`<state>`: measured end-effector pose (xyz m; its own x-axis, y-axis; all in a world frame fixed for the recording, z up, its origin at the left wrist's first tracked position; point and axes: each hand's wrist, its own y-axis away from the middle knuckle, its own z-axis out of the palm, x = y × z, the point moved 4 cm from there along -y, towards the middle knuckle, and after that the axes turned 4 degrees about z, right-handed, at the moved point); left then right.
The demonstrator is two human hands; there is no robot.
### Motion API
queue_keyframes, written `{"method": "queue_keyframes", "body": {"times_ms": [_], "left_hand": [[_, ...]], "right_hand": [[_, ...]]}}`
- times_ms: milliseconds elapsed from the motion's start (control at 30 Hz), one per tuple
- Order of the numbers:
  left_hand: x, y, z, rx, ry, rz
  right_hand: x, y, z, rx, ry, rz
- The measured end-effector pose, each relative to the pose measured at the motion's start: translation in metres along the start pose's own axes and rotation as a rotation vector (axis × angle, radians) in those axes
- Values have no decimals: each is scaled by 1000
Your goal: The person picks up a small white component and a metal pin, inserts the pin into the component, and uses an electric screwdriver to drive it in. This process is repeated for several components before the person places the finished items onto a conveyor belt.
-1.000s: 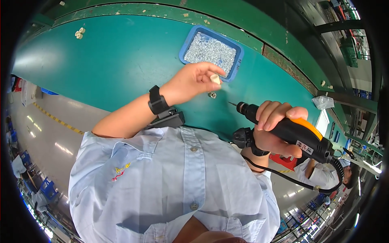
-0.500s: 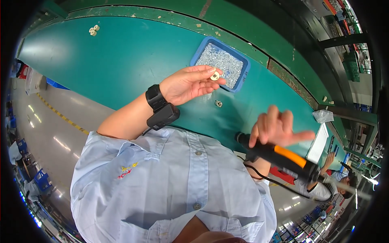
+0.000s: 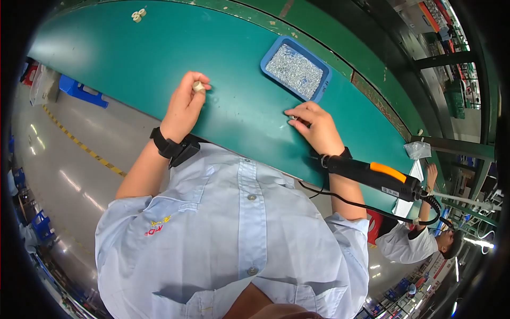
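Observation:
My left hand (image 3: 183,109) is closed around a small cream cylindrical part (image 3: 198,86), held between thumb and fingers just above the green table. To its right, my right hand (image 3: 319,127) is low over the tabletop, thumb and fingertips pinching a small metal piece (image 3: 294,118) that they partly cover. A black and orange electric screwdriver (image 3: 372,175) with a coiled cord hangs over my right forearm, close to the wrist; no hand grips it. Beyond my right hand stands a blue tray (image 3: 270,56) filled with many small silvery screw-like pieces.
Several cream round parts (image 3: 138,15) lie at the table's far left. A green ledge (image 3: 319,37) borders the far side. On the right are a clear plastic bag (image 3: 418,150) and another person (image 3: 411,242) at the same bench.
My left hand has drawn back left from the tray with the cream part. My right hand has moved left from beside the screwdriver and closed on the small metal piece on the table.

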<state>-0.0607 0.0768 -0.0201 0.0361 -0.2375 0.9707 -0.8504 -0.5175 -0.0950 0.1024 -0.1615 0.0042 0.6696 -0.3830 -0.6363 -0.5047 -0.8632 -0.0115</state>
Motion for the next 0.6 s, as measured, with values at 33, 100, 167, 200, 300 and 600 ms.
{"method": "queue_keyframes", "body": {"times_ms": [33, 100, 167, 200, 300, 600], "left_hand": [[3, 9, -5, 76, -169, 98], [-6, 25, -8, 103, -124, 94], [-14, 39, -6, 127, -41, 74], [-18, 41, -4, 146, -29, 80], [-20, 50, 4, 146, 310, -126], [-38, 100, -12, 250, 349, -169]], "right_hand": [[2, 2, 1, -2, 48, 4], [6, 6, 1, 10, -28, 46], [16, 10, 0, 35, -197, 161], [27, 10, -1, 27, -180, 147], [75, 26, -9, 131, -735, 498], [148, 124, -37, 590, -1599, 602]]}}
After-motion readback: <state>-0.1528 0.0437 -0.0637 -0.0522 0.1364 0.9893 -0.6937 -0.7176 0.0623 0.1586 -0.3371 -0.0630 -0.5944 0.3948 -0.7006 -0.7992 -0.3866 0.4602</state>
